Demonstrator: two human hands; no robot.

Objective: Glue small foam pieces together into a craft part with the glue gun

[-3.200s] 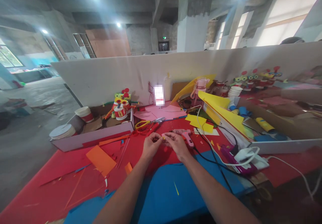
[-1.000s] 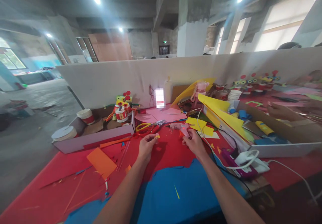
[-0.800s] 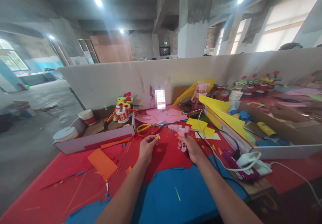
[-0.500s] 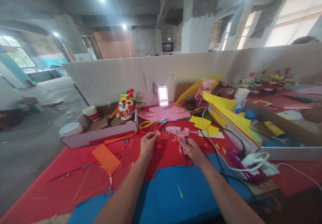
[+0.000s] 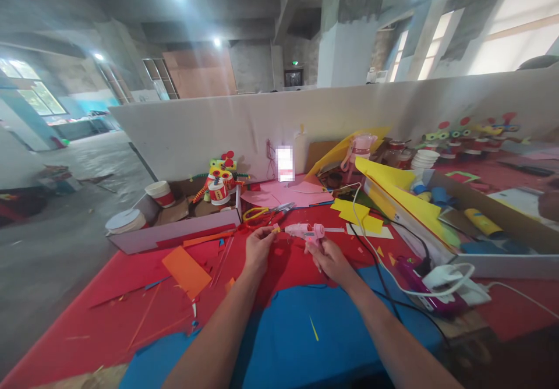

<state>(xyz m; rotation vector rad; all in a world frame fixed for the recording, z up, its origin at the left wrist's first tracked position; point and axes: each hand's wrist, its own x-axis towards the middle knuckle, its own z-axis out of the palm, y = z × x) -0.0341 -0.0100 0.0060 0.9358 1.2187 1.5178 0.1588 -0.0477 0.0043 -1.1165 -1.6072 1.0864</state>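
Observation:
Between its fingertips my left hand (image 5: 258,249) pinches a small yellow and pink piece (image 5: 276,229), too small to make out fully. My right hand (image 5: 327,256) is wrapped round the grip of a pink hot glue gun (image 5: 301,232), whose small red light shows. The gun lies nearly level with its nozzle pointing left at the piece; whether they touch I cannot tell. A clear glue stick (image 5: 335,230) juts from its back. Behind my left hand, yellow-handled scissors (image 5: 255,214) rest on the red tabletop (image 5: 288,269).
At the left stands a box (image 5: 174,234) with paper cups and a cup figure (image 5: 218,188). Yellow paper (image 5: 360,214), an orange sheet (image 5: 187,272) and blue sheets (image 5: 314,331) lie around. Cables run to a purple power bank-like device (image 5: 430,290) beside the right box (image 5: 502,265).
The glue gun has moved slightly left and levelled, bringing its nozzle close to the small piece in my left hand. The view has shifted a little.

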